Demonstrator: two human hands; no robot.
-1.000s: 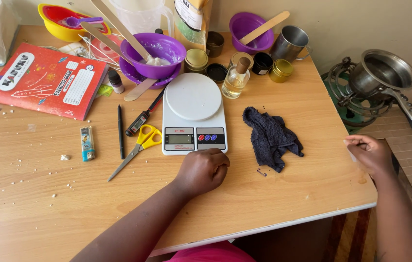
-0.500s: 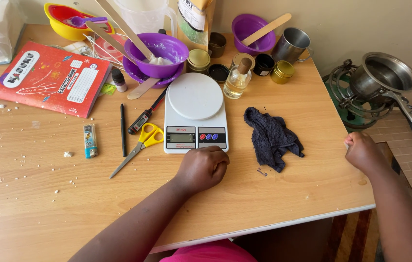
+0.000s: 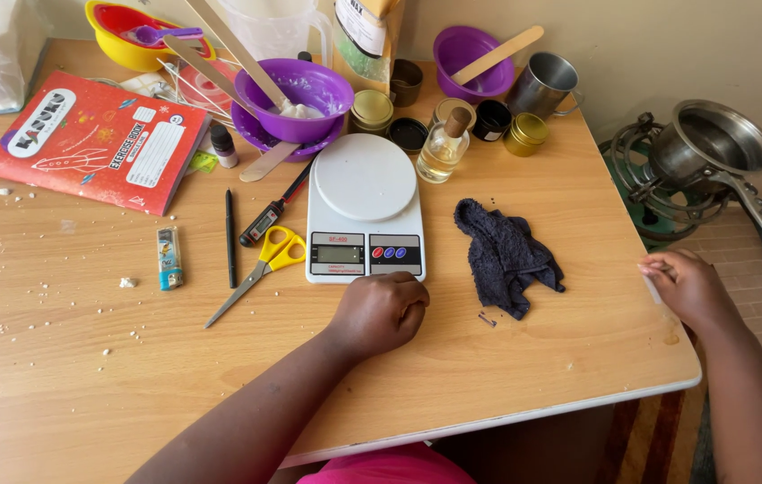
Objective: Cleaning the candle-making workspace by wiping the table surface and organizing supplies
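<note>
From my remote feed, the left hand (image 3: 381, 312) rests clenched, holding nothing, just below the white kitchen scale (image 3: 365, 211) at mid-table, while the right hand (image 3: 688, 289), loosely curled and seemingly empty, sits at the table edge (image 3: 668, 354); I judge a careless nudge could shift the scale.

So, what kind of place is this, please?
Probably a home craft corner, not a workshop: a wooden table with a small digital scale, purple mixing bowl and gold tins, beside a metal pot on a stove.

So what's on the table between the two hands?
Head view: a crumpled dark blue cloth lies between the left hand and right hand.
</note>
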